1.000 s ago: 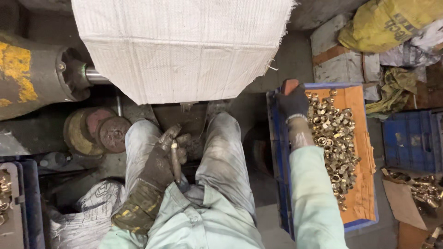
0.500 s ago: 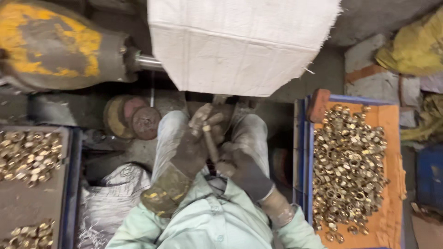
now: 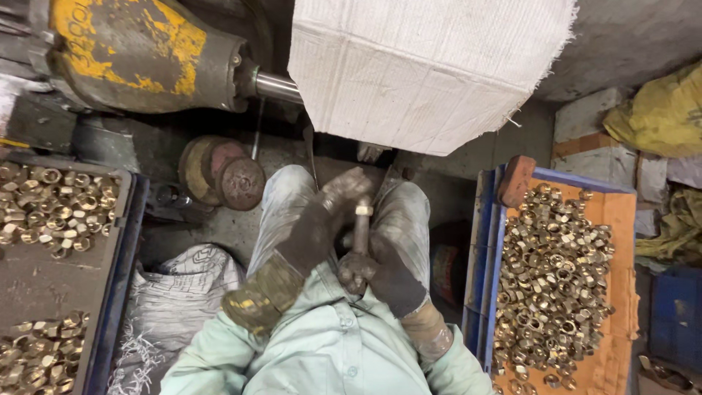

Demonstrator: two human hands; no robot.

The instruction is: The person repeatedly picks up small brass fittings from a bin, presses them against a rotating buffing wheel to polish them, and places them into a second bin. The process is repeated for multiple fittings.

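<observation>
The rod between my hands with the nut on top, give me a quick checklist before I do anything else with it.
1. Right hand grips the lower end of the rod: ok.
2. Left hand has fingertips at the rod's top: ok.
3. Brass nut seated on the rod's tip: looks ok; how far it is threaded, cannot tell.
4. Both hands gloved: ok.
5. Orange tray of nuts within reach on the right: ok.
6. White sack hangs over the machine shaft, hiding what lies ahead: not ok.
</observation>
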